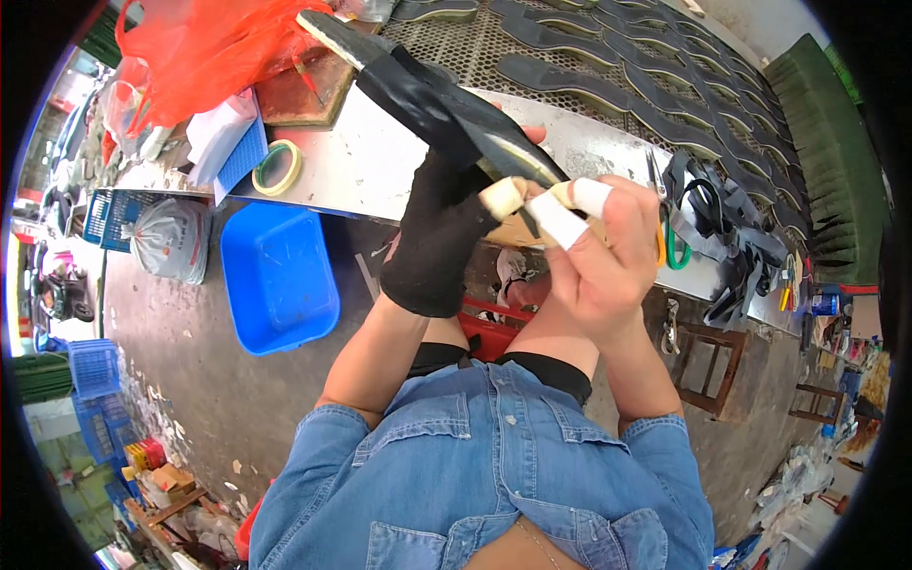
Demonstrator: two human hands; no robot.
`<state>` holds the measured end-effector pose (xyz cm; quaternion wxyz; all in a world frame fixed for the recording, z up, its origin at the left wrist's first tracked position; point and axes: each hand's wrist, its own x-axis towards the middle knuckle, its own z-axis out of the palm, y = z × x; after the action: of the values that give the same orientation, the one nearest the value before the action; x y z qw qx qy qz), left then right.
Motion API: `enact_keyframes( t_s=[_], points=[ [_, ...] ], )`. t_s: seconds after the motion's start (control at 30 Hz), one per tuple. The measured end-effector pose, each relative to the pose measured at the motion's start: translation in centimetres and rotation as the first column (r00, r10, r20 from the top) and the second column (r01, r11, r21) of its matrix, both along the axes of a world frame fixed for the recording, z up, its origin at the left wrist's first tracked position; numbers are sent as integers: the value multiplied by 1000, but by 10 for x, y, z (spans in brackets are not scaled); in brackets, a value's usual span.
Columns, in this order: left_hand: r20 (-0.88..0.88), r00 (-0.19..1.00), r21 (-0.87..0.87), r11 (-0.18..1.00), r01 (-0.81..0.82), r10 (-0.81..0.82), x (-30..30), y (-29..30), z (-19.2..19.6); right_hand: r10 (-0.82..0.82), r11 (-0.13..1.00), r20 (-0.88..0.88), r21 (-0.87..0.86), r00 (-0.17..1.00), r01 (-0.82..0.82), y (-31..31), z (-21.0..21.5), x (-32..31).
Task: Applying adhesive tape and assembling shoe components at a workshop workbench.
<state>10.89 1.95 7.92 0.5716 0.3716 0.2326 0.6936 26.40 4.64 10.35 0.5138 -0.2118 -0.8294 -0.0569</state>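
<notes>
Above the near edge of the table I hold a sandal sole [518,152] with a wide black strap [404,90] wrapped across it. My left hand [429,242], in a black glove with the thumb tip taped, grips the sandal from below and behind. Bare fingertips show at its far side. My right hand [613,252], with white tape round several fingers, is closed in a pinch at the sole's near right end, next to my left thumb. A small dark piece shows below those fingertips; I cannot make out what it is.
Rows of soles [627,95] lie on a perforated rack behind. Black straps [727,228] and green-handled scissors [678,249] lie right. A tape roll [276,169] and red plastic bag [209,57] are left. A blue basin [282,280] and wooden stool [705,366] stand below.
</notes>
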Motion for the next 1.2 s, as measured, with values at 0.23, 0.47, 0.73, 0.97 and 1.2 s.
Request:
enact_keyframes(
  t_s=[0.23,0.47,0.73,0.97,1.2],
  points=[
    [-276,949,-22,986,-168,156,0,-1,3,172,861,-205,-443,963,-248,11,6,10],
    [-480,800,151,932,-330,361,4,-1,-2,43,917,28,-399,999,-28,15,20,11],
    [-572,683,152,877,-455,454,6,-4,-1,-29,997,317,-59,948,51,19,27,7],
    [-754,546,105,888,-448,365,-8,5,-9,-20,998,533,66,846,-18,28,37,-5],
    [-463,877,-165,959,-229,130,-7,3,-1,23,990,151,-140,988,-2,44,29,7]
  ],
)
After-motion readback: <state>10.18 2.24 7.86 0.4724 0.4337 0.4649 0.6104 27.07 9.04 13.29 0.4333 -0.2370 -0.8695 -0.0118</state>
